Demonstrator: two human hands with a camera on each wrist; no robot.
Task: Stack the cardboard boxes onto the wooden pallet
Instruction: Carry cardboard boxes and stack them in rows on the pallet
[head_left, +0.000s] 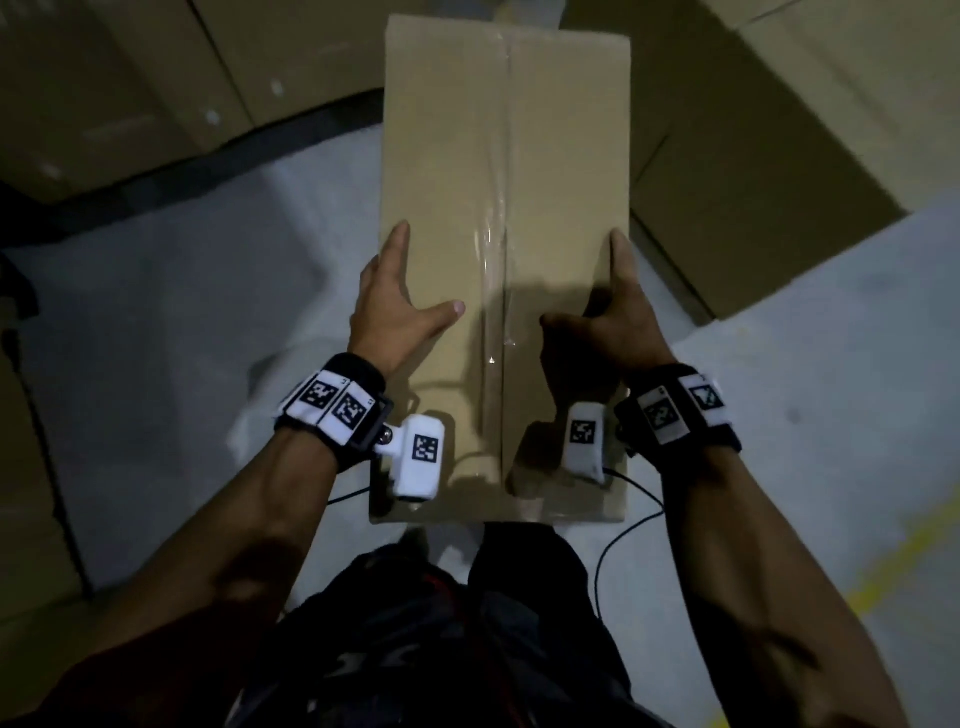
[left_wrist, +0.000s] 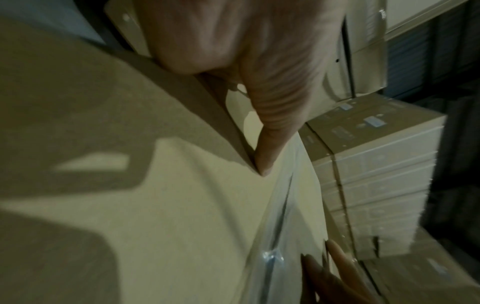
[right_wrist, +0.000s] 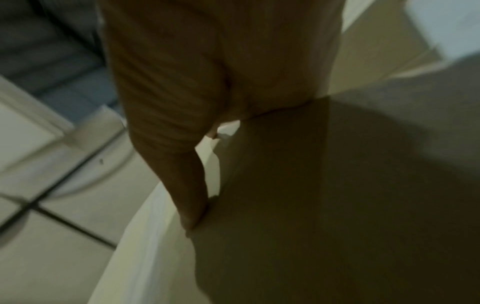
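The long cardboard box (head_left: 504, 249), its top seam sealed with clear tape (head_left: 496, 291), is held out in front of the person's body above the pale floor (head_left: 182, 291), its long axis pointing away from them. The left hand (head_left: 392, 306) clasps its left edge: thumb spread flat on the top face, the other fingers reaching down the side and out of view, so this grip is clamped on the box. The right hand (head_left: 618, 317) mirrors it on the right edge, thumb laid on top, grip likewise clamped on the box. The left wrist view shows the left thumb (left_wrist: 270, 131) pressing the top beside the tape. Other cardboard boxes (head_left: 753, 171) lie ahead to the right, and more cartons (head_left: 130, 88) stand at the upper left. Both wrists carry black bands with marker tags (head_left: 332, 405).
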